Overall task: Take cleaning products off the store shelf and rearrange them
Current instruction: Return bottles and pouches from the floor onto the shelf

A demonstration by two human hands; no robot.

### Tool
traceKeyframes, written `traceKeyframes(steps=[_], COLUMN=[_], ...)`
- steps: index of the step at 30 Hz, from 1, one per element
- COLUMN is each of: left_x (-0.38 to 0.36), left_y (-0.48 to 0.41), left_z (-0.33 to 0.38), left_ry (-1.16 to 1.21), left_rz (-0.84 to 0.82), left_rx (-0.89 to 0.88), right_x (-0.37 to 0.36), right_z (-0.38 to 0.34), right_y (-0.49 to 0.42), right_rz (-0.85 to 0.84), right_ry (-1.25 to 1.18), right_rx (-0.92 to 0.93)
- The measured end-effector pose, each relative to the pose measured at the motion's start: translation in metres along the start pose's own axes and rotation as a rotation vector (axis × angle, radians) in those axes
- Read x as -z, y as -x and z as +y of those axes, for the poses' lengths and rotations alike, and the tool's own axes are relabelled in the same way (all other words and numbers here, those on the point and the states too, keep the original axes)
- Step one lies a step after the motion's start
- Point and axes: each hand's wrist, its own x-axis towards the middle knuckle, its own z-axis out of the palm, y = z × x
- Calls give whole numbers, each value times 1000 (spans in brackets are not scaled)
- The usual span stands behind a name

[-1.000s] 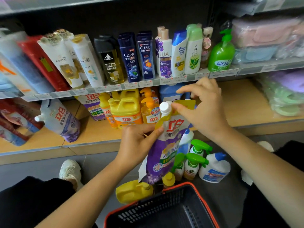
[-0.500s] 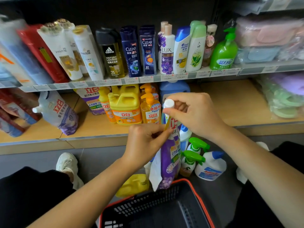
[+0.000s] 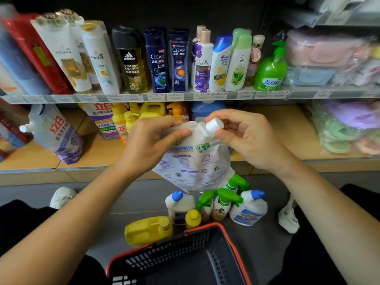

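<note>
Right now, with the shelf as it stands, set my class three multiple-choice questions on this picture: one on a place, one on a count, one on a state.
1. Where does the tipped yellow jug lie, relative to the basket?
A. inside it
B. on the floor beside it
C. on the shelf above it

2. How many blue-capped white bottles show on the floor?
A. one
B. two
C. four

3. What is the right hand doing?
A. hanging idle
B. holding a shampoo bottle
C. pinching the pouch by its cap

Key:
1 B: the jug lies on its side just outside the basket's rim.
2 B: one stands on either side of the green sprayers.
3 C: its fingers close on the white cap.
</note>
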Motion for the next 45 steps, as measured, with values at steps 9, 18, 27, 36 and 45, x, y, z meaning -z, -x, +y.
traceKeyframes(steps=[9,18,27,36,45], left_x=[-5,-2,-3,15,30], left_y=[10,14,14,13,23], left_z=[15,23,22,19,-9], left_ry=[86,167,195,254,216], left_rz=[56,69,71,233,437], left_rx=[80,115,100,65,159], right_x=[1,-4,5,-9,-38], right_z=[7,3,17,63,91], right_y=[1,-3,-2,9,9], right_rz=[-21,-18,-78,-262,-273], right_ry=[199,-35,-6,-95,180], right_rx=[-30,-89,17,-354,-391])
